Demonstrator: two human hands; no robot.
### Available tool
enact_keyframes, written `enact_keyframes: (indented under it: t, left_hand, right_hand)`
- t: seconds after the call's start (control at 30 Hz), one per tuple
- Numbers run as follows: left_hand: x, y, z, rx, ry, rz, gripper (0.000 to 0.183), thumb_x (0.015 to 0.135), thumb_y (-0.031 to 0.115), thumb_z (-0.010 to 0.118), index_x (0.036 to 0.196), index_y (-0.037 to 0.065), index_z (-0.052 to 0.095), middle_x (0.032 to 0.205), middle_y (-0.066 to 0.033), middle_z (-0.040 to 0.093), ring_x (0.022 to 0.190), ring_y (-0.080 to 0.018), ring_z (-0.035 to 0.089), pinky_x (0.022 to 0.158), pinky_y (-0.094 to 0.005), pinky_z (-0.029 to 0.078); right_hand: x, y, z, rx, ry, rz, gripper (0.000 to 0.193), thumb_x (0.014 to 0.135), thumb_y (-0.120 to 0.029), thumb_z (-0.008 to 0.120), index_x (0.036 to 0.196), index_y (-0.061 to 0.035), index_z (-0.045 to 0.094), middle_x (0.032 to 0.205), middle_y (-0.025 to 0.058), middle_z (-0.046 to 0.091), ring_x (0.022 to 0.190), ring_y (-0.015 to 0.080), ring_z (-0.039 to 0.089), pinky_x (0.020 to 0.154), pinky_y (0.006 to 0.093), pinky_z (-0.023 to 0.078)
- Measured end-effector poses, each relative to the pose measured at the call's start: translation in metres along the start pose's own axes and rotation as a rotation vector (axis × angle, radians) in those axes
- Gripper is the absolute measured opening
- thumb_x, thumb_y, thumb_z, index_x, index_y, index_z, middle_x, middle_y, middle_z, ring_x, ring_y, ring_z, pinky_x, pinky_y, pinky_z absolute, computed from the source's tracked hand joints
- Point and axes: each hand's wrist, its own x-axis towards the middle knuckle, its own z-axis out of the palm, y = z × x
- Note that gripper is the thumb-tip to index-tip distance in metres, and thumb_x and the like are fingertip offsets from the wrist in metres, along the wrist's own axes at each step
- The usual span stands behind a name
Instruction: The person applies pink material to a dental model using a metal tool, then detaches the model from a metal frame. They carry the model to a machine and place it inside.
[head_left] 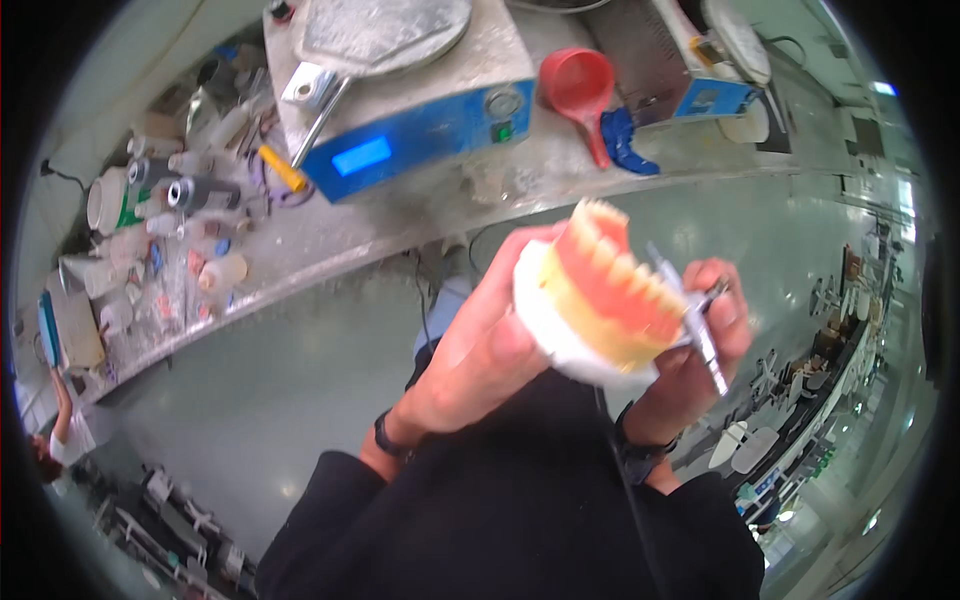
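Observation:
My left hand (475, 355) grips a dental model (575, 335) from its left side, holding it up in front of my chest. It has a white plaster base, a yellow layer, pink wax or gum material and a row of cream teeth along the top. At the model's right edge, my right hand (705, 345) has its fingers curled round a slim silver metal piece (703, 335) with a small cross-part. I cannot tell whether this metal piece touches or is joined to the model. Some blur lies over both hands.
Beyond my hands runs a dusty bench (400, 235). On it stand a blue-fronted machine (420, 150) with a yellow-tipped lever, a red scoop (578, 85), a blue curved piece (625, 145), another metal machine (640, 60) and bottles (205, 195). Another person (65, 430) is at far left.

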Motion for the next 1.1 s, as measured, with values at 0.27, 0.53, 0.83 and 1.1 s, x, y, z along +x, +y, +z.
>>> enact_keyframes:
  t: [0.27, 0.53, 0.83, 1.1]
  left_hand:
    - [-0.057, -0.043, 0.004, 0.022, -0.024, -0.065, 0.083, 0.082, 0.048, 0.056, 0.138, 0.003, 0.013, 0.133, -0.0134, 0.034, 0.118, -0.024, 0.043, 0.09, -0.0384, 0.042]
    - [-0.114, -0.055, 0.002, 0.096, -0.079, -0.08, 0.083, 0.081, 0.06, 0.049, 0.135, 0.003, 0.024, 0.128, -0.0088, 0.041, 0.112, -0.0225, 0.047, 0.085, -0.0367, 0.042]
    - [-0.135, 0.001, -0.021, -0.012, -0.131, 0.018, 0.075, 0.086, 0.062, 0.035, 0.137, 0.008, 0.024, 0.128, -0.0093, 0.042, 0.108, -0.0242, 0.05, 0.085, -0.0356, 0.042]
    - [-0.148, 0.091, -0.066, -0.191, 0.097, 0.1, 0.08, 0.083, 0.064, 0.039, 0.135, 0.005, 0.027, 0.128, -0.0203, 0.043, 0.102, -0.025, 0.052, 0.089, -0.0389, 0.043]
  right_hand:
    - [-0.076, 0.019, -0.029, 0.118, 0.015, -0.061, 0.03, 0.081, -0.02, 0.058, 0.09, 0.0064, 0.048, 0.068, 0.0068, 0.05, 0.034, 0.0028, 0.04, 0.032, 0.0159, 0.034]
    - [-0.14, 0.018, -0.011, 0.092, -0.004, -0.122, 0.024, 0.074, -0.014, 0.065, 0.079, 0.0043, 0.05, 0.051, 0.0082, 0.053, 0.036, 0.0103, 0.05, 0.032, 0.0189, 0.04]
    - [-0.134, 0.024, 0.058, 0.009, -0.141, -0.123, 0.02, 0.068, -0.002, 0.067, 0.08, 0.0045, 0.052, 0.054, 0.0107, 0.057, 0.043, 0.0132, 0.059, 0.038, 0.0198, 0.047]
    - [-0.064, 0.057, 0.148, -0.245, -0.575, -0.244, 0.029, 0.074, -0.012, 0.068, 0.087, 0.006, 0.05, 0.06, 0.014, 0.058, 0.039, 0.0134, 0.053, 0.036, 0.022, 0.044]
